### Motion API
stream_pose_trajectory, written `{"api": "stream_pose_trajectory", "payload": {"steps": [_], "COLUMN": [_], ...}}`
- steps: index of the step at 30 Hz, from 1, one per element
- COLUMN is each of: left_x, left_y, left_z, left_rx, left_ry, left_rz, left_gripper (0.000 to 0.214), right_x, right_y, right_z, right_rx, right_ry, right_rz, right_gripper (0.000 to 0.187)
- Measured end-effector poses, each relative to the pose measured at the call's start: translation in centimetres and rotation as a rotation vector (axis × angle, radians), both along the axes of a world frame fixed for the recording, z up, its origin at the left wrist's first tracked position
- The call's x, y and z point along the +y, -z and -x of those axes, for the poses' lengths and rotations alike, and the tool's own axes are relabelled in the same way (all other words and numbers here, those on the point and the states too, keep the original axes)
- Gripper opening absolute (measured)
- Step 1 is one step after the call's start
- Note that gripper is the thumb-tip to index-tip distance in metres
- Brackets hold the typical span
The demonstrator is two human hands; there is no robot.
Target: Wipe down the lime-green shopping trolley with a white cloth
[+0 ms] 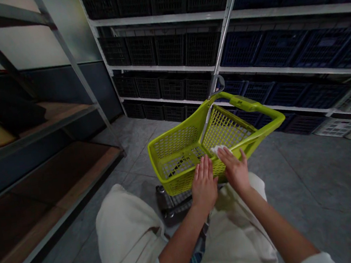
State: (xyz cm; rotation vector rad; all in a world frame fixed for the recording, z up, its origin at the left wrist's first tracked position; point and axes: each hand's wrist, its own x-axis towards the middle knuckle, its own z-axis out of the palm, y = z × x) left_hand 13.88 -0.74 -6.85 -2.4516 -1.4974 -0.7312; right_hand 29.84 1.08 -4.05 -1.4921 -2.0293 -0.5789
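A lime-green plastic shopping cart (181,129) with a mesh basket and a looped handle stands just in front of my knees. My left hand (203,184) lies over the basket's near side rim, fingers straight and close together, holding nothing visible. Farther right along the same rim is my right hand (235,170), its fingers pressing a crumpled white cloth or tissue (218,148) against the basket's inner side. Only part of the white piece shows past the fingertips. Below the basket, the cart's dark base and wheels (169,212) are partly hidden by my legs.
Behind the cart, a white metal rack (167,67) carries rows of black crates (169,48) and dark blue crates (280,46). White crates (336,126) sit low at the right. A wooden-board shelf (70,169) stands close on the left. Grey floor (302,184) surrounds the cart.
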Motion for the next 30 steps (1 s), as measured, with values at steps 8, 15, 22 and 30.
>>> {"api": "stream_pose_trajectory", "payload": {"steps": [8,15,22,30], "left_x": [0.2,-0.3,-1.3,-3.2], "left_y": [0.1,-0.3,-0.9,-1.1], "left_z": [1.1,1.3,2.5,3.8], "left_rx": [0.020,0.004,-0.003,0.029], "left_ry": [0.004,0.000,-0.020,-0.061], "left_rz": [0.010,0.010,-0.011,-0.081], "left_gripper": [0.067,0.062,0.066,0.066], "right_x": [0.2,1.4,1.6,1.0], "right_y": [-1.7,-2.4,-0.9,-0.8], "right_z": [-5.0,-9.7,-8.4,-6.6], "right_rx": [-0.089,-0.073,0.143,0.251], "right_ry": [0.012,0.081,-0.066,-0.141], "right_rz": [-0.035,-0.115,-0.100,-0.088], "right_gripper": [0.075,0.068,0.074,0.076]}}
